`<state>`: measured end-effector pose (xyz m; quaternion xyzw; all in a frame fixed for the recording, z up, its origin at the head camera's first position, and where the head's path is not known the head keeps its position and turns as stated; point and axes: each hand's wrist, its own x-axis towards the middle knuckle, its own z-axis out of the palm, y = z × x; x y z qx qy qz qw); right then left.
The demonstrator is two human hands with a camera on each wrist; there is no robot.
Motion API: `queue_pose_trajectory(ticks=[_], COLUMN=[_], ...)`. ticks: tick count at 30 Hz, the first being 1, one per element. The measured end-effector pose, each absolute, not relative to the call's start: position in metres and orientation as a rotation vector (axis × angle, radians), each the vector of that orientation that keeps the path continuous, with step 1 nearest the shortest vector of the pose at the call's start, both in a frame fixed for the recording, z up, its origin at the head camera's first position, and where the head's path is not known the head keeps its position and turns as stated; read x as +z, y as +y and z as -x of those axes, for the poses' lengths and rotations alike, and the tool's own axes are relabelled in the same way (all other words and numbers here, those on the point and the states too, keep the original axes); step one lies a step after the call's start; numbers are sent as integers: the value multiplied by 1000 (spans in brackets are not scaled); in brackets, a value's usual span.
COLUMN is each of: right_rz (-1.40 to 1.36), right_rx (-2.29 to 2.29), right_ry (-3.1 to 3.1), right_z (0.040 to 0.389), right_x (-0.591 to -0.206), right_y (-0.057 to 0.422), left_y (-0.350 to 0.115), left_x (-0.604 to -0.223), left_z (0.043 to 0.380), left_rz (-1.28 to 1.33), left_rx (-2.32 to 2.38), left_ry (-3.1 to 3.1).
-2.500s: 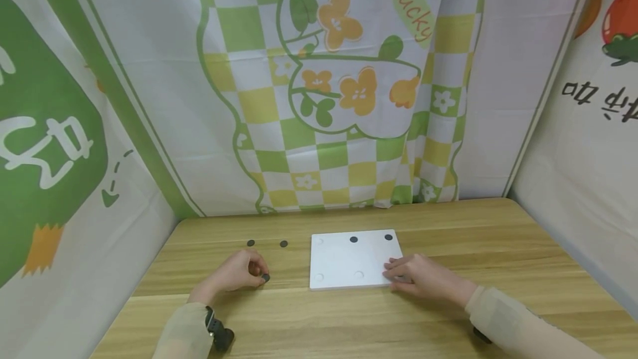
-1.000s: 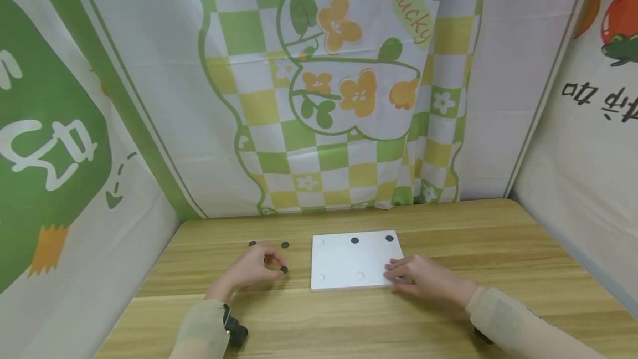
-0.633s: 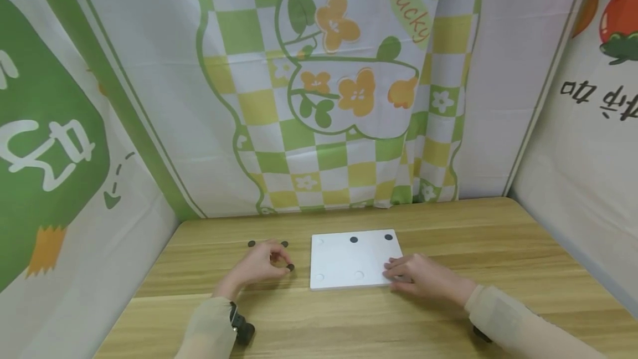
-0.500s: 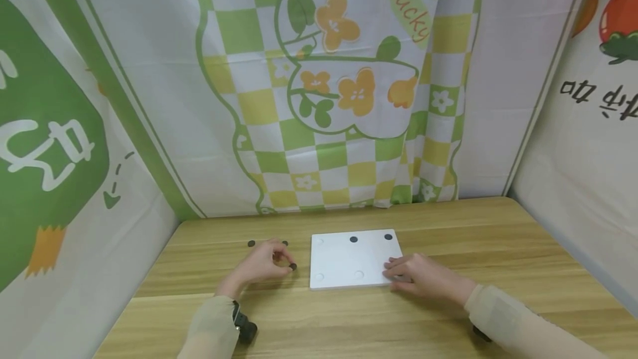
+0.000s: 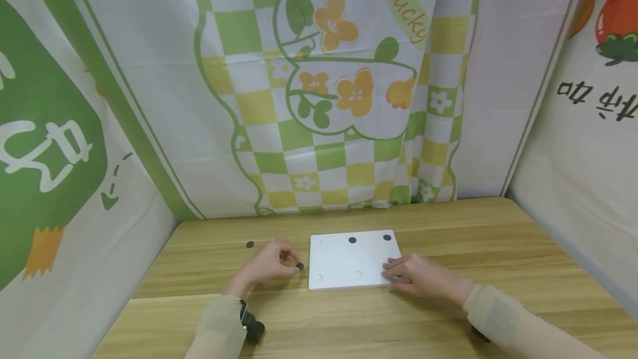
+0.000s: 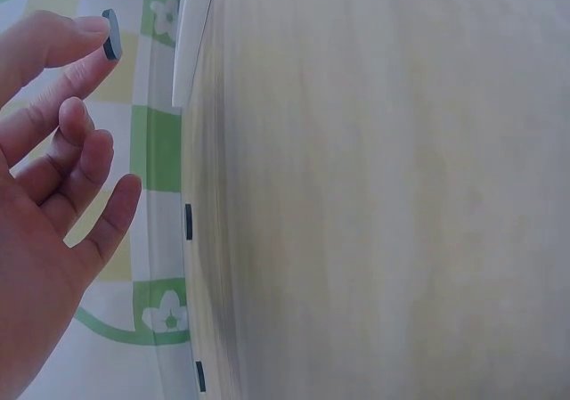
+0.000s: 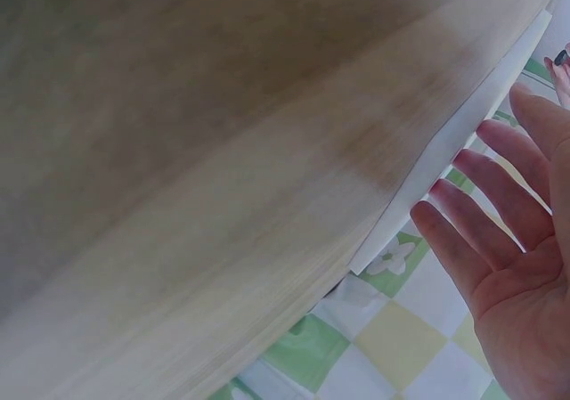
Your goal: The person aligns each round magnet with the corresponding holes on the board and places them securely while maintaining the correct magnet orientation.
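Note:
My left hand (image 5: pixel 271 262) pinches a small black disc (image 6: pixel 112 35) between thumb and index finger, just left of the white board (image 5: pixel 331 259). In the left wrist view the disc is held on edge, clear of the table, and the other fingers are loosely bent. My right hand (image 5: pixel 416 276) rests its fingertips on the board's right edge, fingers extended in the right wrist view. Two black discs (image 5: pixel 352 240) sit along the board's far side. Shallow round recesses (image 5: pixel 358 275) show at its far left corner and along its near side.
Another black disc (image 5: pixel 250 244) lies on the wooden table (image 5: pixel 319 326) at the left. A further loose disc (image 6: pixel 189 222) shows in the left wrist view, hidden behind my left hand in the head view. A patterned curtain (image 5: pixel 329 170) hangs behind the table.
My left hand has carried the pinched disc rightward across the table, close to the board's left edge, and now covers one loose disc. The right hand and board have stayed put.

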<state>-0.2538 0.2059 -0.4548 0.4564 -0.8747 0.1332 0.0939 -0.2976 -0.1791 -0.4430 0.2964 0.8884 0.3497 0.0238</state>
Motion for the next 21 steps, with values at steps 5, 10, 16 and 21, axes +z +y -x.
queue_pose_trajectory(ticks=[5,10,16,21], right_rz=[-1354,-1349,-1343,-1345], right_rx=[395,402,408,414], right_ry=[-2598,-2601,-2603,-2586], right_z=[254,255,255,255], right_x=[-456,-456,-457,-457], right_y=[206,206,206,207], left_y=[-176,-171,-166,-160], left_x=[-446,-447,-448,-445], left_z=[300,300,303,303], left_rz=[-915,-876,-879,-916], left_rx=[1081,1102,1113,1114], left_ry=[2749,2734,2726,2717])
